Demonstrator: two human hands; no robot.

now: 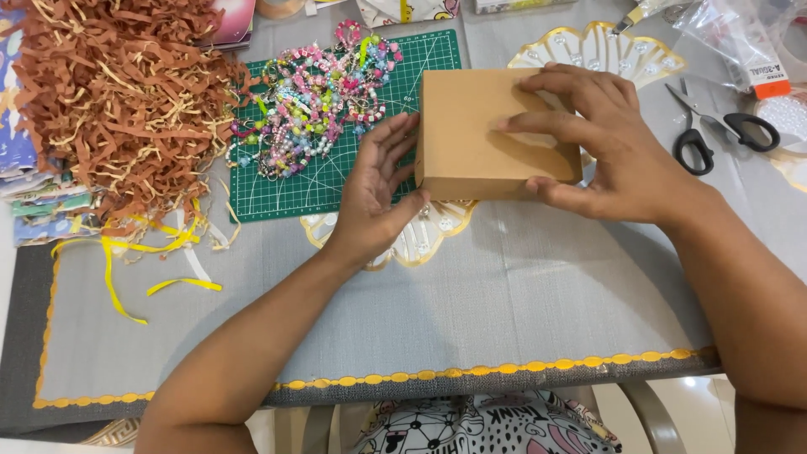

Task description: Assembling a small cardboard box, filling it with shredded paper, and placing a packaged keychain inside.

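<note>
The right hand (601, 143) lies spread flat on top of a brown cardboard box (479, 139); the left hand (378, 189), fingers open, presses the box's side from nine o'clock, green cutting mat (277, 189) beyond on the table (471, 294)

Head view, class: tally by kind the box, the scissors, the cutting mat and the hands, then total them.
Plain brown cardboard box: 1
Black-handled scissors: 1
Green gridded cutting mat: 1
Bare hands: 2, left hand and right hand
Total: 5
</note>
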